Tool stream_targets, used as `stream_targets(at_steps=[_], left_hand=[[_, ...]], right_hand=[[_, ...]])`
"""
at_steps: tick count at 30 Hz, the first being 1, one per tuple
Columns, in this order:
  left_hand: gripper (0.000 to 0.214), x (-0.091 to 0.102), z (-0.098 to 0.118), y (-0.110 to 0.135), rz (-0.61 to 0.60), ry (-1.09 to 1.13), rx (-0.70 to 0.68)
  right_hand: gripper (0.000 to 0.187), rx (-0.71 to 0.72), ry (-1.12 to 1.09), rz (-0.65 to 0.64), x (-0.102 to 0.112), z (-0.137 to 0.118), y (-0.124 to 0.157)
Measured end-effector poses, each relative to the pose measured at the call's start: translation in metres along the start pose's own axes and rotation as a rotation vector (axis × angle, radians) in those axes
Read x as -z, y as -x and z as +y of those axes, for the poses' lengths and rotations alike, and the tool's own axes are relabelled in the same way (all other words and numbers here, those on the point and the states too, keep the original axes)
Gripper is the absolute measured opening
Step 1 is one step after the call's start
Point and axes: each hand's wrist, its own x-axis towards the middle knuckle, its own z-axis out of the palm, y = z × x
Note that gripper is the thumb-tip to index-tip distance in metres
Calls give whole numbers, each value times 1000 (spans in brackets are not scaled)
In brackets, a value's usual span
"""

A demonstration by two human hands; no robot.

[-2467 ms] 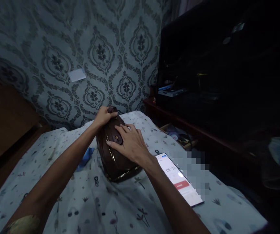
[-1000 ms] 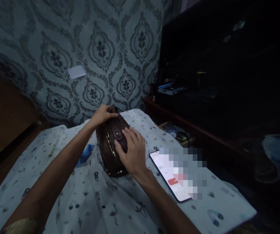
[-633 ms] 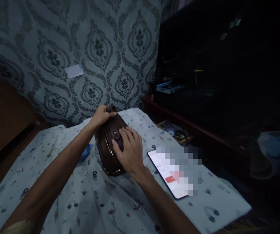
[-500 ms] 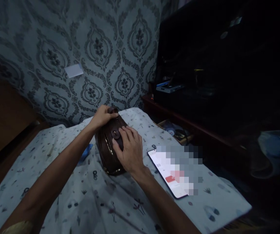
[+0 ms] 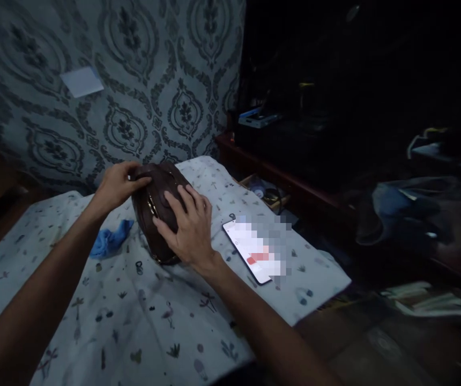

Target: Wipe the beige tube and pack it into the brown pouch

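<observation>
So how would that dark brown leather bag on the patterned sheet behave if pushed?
The dark brown leather bag looks soft yet bulging, so it would probably give a little under the right hand. Its rounded body may rock sideways; the left hand grips one end.

In dim bluish light, the person's left hand point(image 5: 118, 185) and right hand point(image 5: 188, 230) were bare, as were both forearms as far as they showed.

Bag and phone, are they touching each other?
Apart. The head view shows a strip of sheet between the bag and the phone. The right hand lies on the bag, not on the phone.
</observation>
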Motion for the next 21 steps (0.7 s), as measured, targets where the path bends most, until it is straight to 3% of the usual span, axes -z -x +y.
stream_targets(at_steps=[3, 9, 14, 21], left_hand=[[32, 2, 2, 7, 29, -75, 39], [34, -1, -12, 10, 31, 96, -1], [30, -12, -13, 7, 111, 150, -40], [19, -25, -6, 4, 259, 16, 53]], right_hand=[[53, -12, 16, -19, 0, -1, 0], [50, -4, 3, -7, 0, 0, 0], [47, 38, -28, 44, -3, 4, 0], [44, 60, -24, 85, -7, 6, 1]])
